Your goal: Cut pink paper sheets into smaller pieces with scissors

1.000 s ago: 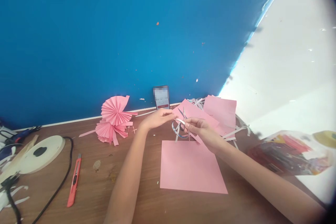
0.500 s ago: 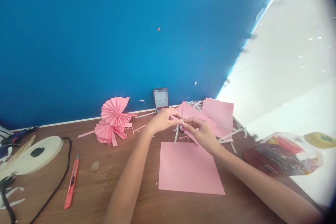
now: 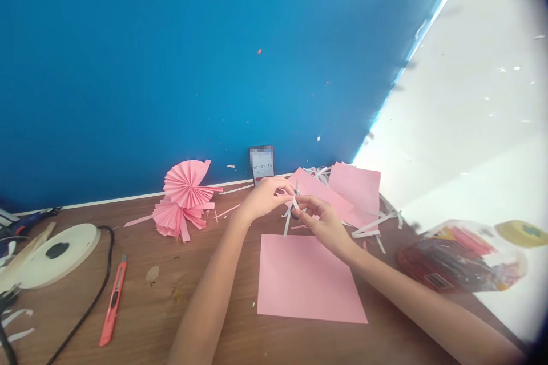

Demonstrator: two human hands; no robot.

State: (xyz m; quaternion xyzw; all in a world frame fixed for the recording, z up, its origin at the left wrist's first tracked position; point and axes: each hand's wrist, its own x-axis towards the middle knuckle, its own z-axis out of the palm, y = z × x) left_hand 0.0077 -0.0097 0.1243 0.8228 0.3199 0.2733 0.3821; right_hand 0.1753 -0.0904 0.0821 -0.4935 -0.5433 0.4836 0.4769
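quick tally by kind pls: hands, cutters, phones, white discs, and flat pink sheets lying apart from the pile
Hands (left hand, right hand): 2
Cutter: 1
Phone: 1
White disc: 1
Separate pink sheet: 1
Total: 6

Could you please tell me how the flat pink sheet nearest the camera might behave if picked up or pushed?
The pink sheet looks like thin paper, so it would probably feel light. With no visible folds to stiffen it, it would likely sag. Lying flat on the wooden table, it might slide if pushed.
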